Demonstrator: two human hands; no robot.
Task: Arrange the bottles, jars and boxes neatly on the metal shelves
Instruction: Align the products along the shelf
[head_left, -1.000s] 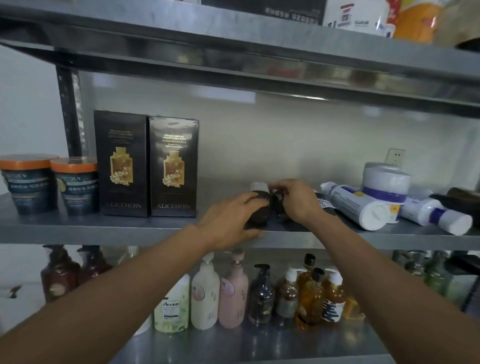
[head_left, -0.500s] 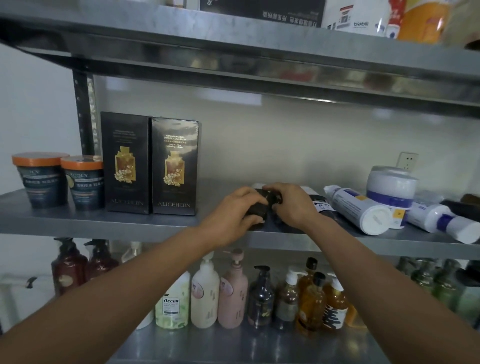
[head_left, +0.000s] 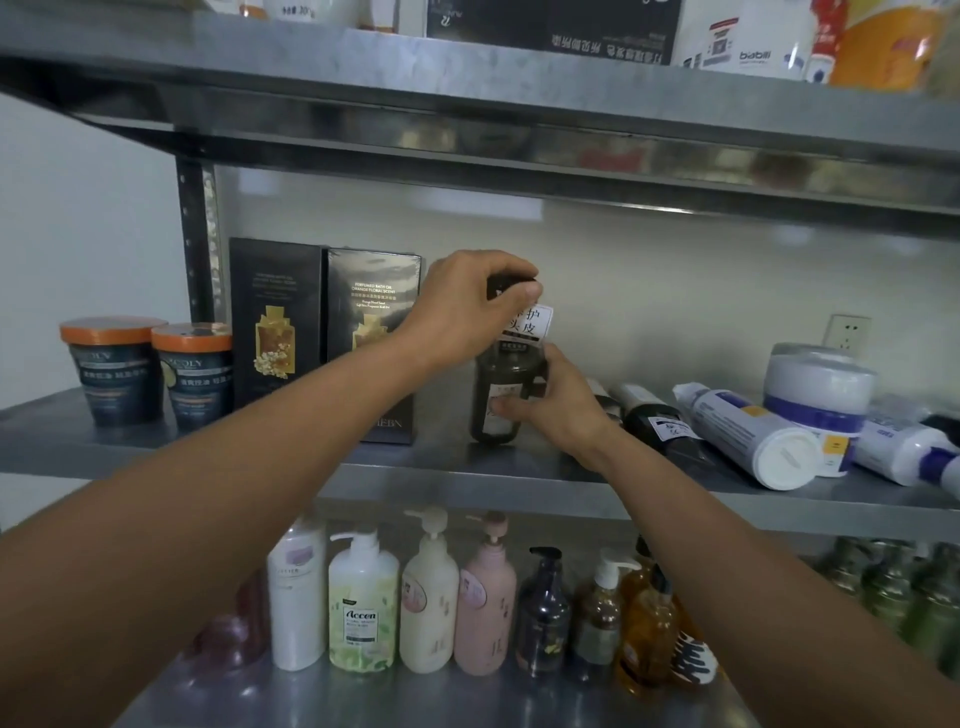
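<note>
A dark bottle (head_left: 501, 387) with a white tag at its neck stands upright on the middle metal shelf (head_left: 467, 470), just right of two black boxes (head_left: 322, 332). My left hand (head_left: 467, 306) grips the bottle's black cap from above. My right hand (head_left: 553, 405) holds its lower body from the right side. Another dark bottle (head_left: 654, 415) lies on its side right of my right hand, and white tubes (head_left: 748, 434) lie beyond it.
Two orange-lidded tubs (head_left: 150, 369) stand at the shelf's left end. A white jar (head_left: 818, 384) sits behind the lying tubes. Several pump bottles (head_left: 431, 597) line the lower shelf. The top shelf (head_left: 467, 73) holds boxes and packets overhead.
The dark bottle, lying on the shelf a second ago, has been raised upright. My left hand moved up onto its cap and my right hand stays on its body.
</note>
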